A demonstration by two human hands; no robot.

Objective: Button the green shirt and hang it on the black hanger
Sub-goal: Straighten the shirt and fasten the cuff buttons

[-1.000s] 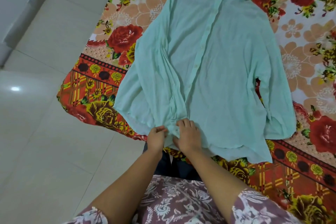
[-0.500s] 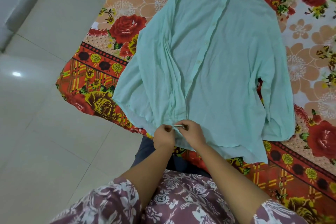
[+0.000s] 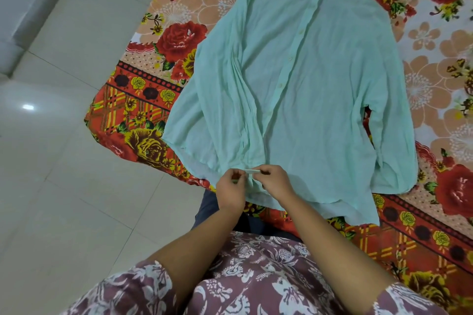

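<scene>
The pale green shirt (image 3: 307, 89) lies flat, front up, on a flowered bedsheet, collar far from me and hem near me. A row of small buttons runs down its placket. My left hand (image 3: 231, 189) and my right hand (image 3: 275, 181) meet at the bottom of the placket by the hem. Both pinch the fabric edge between thumb and fingers, with a short strip of cloth stretched between them. No black hanger is in view.
The red, orange and yellow flowered bedsheet (image 3: 143, 100) covers the bed, whose near edge runs diagonally past my body. White tiled floor (image 3: 64, 161) lies to the left. My patterned maroon clothing (image 3: 256, 284) fills the bottom of the view.
My hands have lifted slightly from pressing the hem flat and now pinch the placket edge between them. The view shifted a little; the shirt has stayed where it lay.
</scene>
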